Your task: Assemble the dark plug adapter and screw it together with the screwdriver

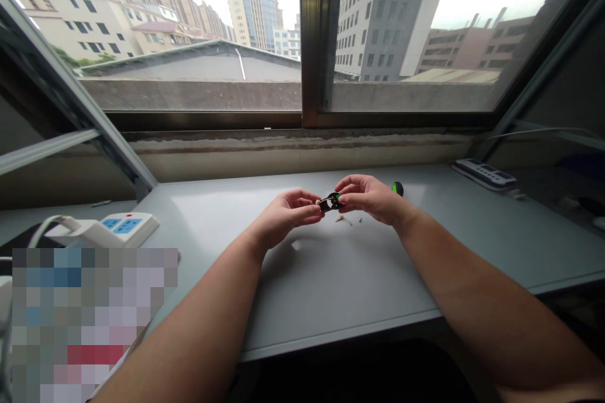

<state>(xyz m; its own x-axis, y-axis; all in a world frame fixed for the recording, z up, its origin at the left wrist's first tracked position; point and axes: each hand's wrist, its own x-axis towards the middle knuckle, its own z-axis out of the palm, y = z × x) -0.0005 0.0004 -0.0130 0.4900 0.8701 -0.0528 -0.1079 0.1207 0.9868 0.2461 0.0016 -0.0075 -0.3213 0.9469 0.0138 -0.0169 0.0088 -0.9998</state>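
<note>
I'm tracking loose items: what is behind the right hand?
Part of a black and green object shows behind the right hand; the rest is covered, so its full shape cannot be seen.

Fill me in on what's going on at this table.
A person is holding a small black-and-green object between both hands above the grey table. The fingers of the left hand grip one end, those of the right hand the other. Tiny loose bits lie just below, too small to identify. A green-and-black item sits partly hidden behind the right hand.
</note>
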